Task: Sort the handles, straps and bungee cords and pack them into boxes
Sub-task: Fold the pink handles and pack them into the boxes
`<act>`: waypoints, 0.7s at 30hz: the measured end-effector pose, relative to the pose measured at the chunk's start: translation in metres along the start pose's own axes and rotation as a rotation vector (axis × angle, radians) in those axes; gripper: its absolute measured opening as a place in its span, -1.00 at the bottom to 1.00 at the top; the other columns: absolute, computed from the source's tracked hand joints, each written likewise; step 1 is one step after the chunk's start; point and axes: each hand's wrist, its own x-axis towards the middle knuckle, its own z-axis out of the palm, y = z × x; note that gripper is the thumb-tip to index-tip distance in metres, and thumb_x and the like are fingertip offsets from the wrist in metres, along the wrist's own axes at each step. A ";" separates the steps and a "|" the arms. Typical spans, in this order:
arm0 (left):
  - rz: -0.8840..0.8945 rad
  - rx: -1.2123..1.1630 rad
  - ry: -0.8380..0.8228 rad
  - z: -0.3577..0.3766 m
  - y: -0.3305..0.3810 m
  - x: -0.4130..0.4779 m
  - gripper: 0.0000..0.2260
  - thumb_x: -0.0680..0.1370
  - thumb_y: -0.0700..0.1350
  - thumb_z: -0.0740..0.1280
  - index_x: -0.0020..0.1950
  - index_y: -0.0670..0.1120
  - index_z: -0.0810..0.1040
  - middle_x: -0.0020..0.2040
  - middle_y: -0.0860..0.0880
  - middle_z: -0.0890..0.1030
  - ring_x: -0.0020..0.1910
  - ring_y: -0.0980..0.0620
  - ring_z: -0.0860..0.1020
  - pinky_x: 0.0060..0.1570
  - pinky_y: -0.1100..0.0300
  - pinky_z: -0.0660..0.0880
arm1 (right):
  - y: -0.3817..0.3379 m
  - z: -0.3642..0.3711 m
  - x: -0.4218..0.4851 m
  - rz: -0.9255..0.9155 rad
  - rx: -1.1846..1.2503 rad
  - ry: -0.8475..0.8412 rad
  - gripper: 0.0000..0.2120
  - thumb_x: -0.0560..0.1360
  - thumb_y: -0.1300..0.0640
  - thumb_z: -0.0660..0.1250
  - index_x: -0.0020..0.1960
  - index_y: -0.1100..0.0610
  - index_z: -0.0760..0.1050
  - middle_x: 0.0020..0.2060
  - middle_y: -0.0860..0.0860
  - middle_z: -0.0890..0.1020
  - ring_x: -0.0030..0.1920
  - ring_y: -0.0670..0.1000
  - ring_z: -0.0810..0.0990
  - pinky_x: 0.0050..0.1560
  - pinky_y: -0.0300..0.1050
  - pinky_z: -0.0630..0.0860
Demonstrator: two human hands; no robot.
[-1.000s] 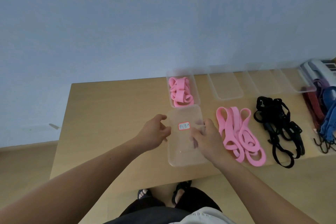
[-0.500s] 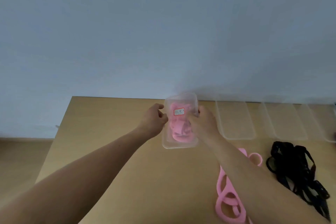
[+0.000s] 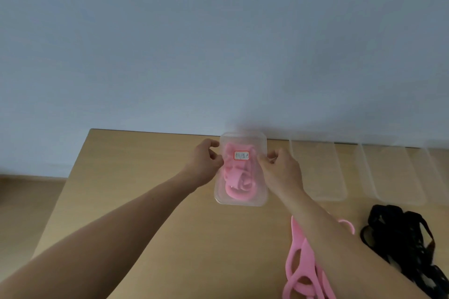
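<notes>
A clear lid (image 3: 243, 139) with a small red-framed label (image 3: 241, 155) lies over a clear box at the table's back edge. Through it show several pink handles (image 3: 237, 179). My left hand (image 3: 204, 165) pinches the lid's left edge. My right hand (image 3: 279, 170) pinches its right edge. More pink handles (image 3: 301, 272) lie loose at the lower right, partly behind my right forearm. A heap of black straps (image 3: 401, 238) sits at the far right.
Clear plastic boxes or lids (image 3: 318, 167) (image 3: 393, 172) stand in a row along the back edge of the wooden table (image 3: 145, 177), right of the covered box. A pale wall rises behind the table. Floor shows at the left.
The lid, held low over the table a second ago, has been carried back and set over the box of pink handles. The camera has tilted up, and both hands still hold the lid's edges.
</notes>
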 end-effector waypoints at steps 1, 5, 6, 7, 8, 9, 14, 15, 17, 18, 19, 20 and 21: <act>-0.009 -0.016 -0.007 0.000 0.000 0.000 -0.71 0.54 -0.22 0.28 0.27 -0.10 0.44 -0.16 -0.11 0.54 -0.29 -0.03 0.55 -0.27 0.09 0.50 | 0.001 0.000 0.000 0.007 -0.022 -0.003 -0.70 0.50 -0.18 0.28 -0.06 0.06 0.45 -0.27 -0.12 0.55 -0.18 0.05 0.53 -0.24 -0.11 0.34; -0.067 -0.078 -0.005 0.001 0.002 0.002 -0.81 0.56 -0.21 0.25 0.16 -0.14 0.47 -0.19 -0.09 0.55 -0.36 0.01 0.55 -0.38 0.16 0.48 | -0.001 0.000 0.004 -0.017 -0.093 0.006 -0.69 0.52 -0.16 0.25 -0.07 0.10 0.49 -0.22 -0.03 0.57 -0.17 0.10 0.51 -0.23 -0.10 0.34; -0.080 -0.092 -0.008 0.001 0.002 0.002 -0.84 0.56 -0.21 0.25 0.13 -0.15 0.49 -0.21 -0.09 0.55 -0.37 0.01 0.54 -0.40 0.16 0.49 | -0.003 0.001 0.006 -0.021 -0.108 0.006 -0.69 0.53 -0.15 0.24 -0.07 0.11 0.49 -0.24 -0.03 0.56 -0.19 0.10 0.50 -0.24 -0.10 0.33; -0.088 -0.100 -0.016 0.002 0.002 0.002 -0.86 0.56 -0.20 0.24 0.11 -0.15 0.49 -0.22 -0.09 0.56 -0.36 0.00 0.54 -0.40 0.15 0.50 | -0.004 0.002 0.007 -0.018 -0.120 0.003 -0.69 0.53 -0.15 0.24 -0.08 0.12 0.48 -0.26 -0.03 0.55 -0.20 0.11 0.49 -0.25 -0.10 0.32; -0.090 -0.101 -0.022 0.002 0.002 0.003 -0.86 0.56 -0.20 0.24 0.10 -0.15 0.49 -0.23 -0.09 0.55 -0.35 -0.01 0.53 -0.39 0.13 0.51 | -0.004 0.002 0.007 -0.007 -0.127 0.001 -0.69 0.53 -0.15 0.24 -0.09 0.12 0.47 -0.27 -0.03 0.54 -0.21 0.11 0.49 -0.26 -0.09 0.31; -0.084 -0.090 -0.021 0.003 0.002 0.003 -0.83 0.56 -0.20 0.25 0.14 -0.16 0.49 -0.21 -0.09 0.55 -0.32 -0.03 0.53 -0.36 0.12 0.50 | -0.003 0.002 0.008 0.004 -0.128 -0.001 -0.69 0.53 -0.14 0.24 -0.09 0.12 0.46 -0.26 -0.02 0.55 -0.20 0.11 0.49 -0.25 -0.09 0.31; 0.298 0.468 0.166 0.011 0.004 0.001 -0.45 0.49 -0.22 0.32 0.47 -0.12 0.30 0.30 -0.13 0.41 0.26 -0.13 0.38 0.16 0.05 0.37 | 0.000 0.003 0.007 0.004 -0.089 0.004 -0.70 0.52 -0.14 0.27 -0.04 0.11 0.43 -0.24 -0.05 0.53 -0.20 0.09 0.51 -0.24 -0.10 0.34; 0.400 0.567 0.185 0.015 0.006 -0.001 -0.45 0.47 -0.24 0.31 0.47 -0.13 0.32 0.36 -0.14 0.38 0.33 -0.15 0.34 0.21 0.04 0.34 | -0.001 0.003 0.006 -0.004 -0.090 0.006 -0.69 0.51 -0.16 0.27 -0.03 0.11 0.43 -0.24 -0.05 0.54 -0.20 0.09 0.51 -0.24 -0.10 0.34; 0.557 0.720 0.152 0.022 0.007 -0.001 -0.50 0.46 -0.28 0.27 0.42 -0.18 0.39 0.42 -0.17 0.37 0.41 -0.18 0.29 0.28 0.04 0.31 | 0.000 0.003 0.005 -0.017 -0.097 0.010 -0.65 0.51 -0.20 0.26 -0.03 0.10 0.43 -0.22 -0.04 0.56 -0.20 0.09 0.52 -0.24 -0.09 0.37; 0.598 0.783 0.106 0.026 0.008 -0.001 -0.52 0.49 -0.27 0.24 0.43 -0.20 0.38 0.45 -0.18 0.34 0.46 -0.17 0.24 0.34 0.06 0.25 | 0.000 0.003 0.005 -0.018 -0.097 0.012 -0.63 0.51 -0.22 0.26 -0.03 0.10 0.43 -0.22 -0.04 0.58 -0.20 0.08 0.53 -0.23 -0.08 0.40; 0.614 0.824 0.061 0.031 0.007 0.000 -0.54 0.53 -0.23 0.20 0.45 -0.21 0.34 0.49 -0.19 0.29 0.51 -0.15 0.17 0.41 0.08 0.15 | 0.000 0.003 0.005 -0.018 -0.097 0.015 -0.63 0.51 -0.23 0.26 -0.03 0.10 0.43 -0.22 -0.03 0.58 -0.19 0.09 0.54 -0.22 -0.07 0.41; 0.607 0.833 0.026 0.035 0.005 0.001 -0.54 0.57 -0.19 0.16 0.48 -0.23 0.28 0.52 -0.19 0.23 0.55 -0.14 0.09 0.46 0.10 0.05 | 0.001 0.004 0.005 -0.018 -0.102 0.020 -0.64 0.51 -0.22 0.26 -0.03 0.10 0.42 -0.22 -0.03 0.58 -0.19 0.09 0.53 -0.22 -0.07 0.40; 0.588 0.815 0.015 0.039 0.004 0.001 -0.53 0.61 -0.14 0.13 0.50 -0.26 0.23 0.54 -0.20 0.20 0.56 -0.13 0.05 0.49 0.11 -0.04 | 0.001 0.004 0.005 -0.020 -0.108 0.027 -0.65 0.52 -0.20 0.26 -0.03 0.10 0.42 -0.22 -0.04 0.56 -0.20 0.09 0.52 -0.23 -0.08 0.38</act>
